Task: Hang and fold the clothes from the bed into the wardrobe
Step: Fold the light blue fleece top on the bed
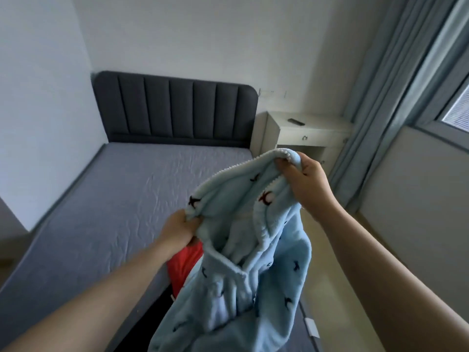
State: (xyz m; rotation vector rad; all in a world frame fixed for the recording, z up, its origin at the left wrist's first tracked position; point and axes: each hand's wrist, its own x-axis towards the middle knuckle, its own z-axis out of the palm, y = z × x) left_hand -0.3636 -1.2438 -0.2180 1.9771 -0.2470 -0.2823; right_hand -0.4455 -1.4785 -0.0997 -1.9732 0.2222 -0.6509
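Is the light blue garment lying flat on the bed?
No, the left hand and right hand hold the light blue garment up.

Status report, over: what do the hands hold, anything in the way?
Left grip pinches blue fleece. Right grip holds its edge higher. Fleece hangs above bed corner. Red garment behind it, not blocking.

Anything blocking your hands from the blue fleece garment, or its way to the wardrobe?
Nothing stands between them: the left hand and the right hand both grip the blue fleece garment. The wardrobe is out of view, so that path cannot be judged.
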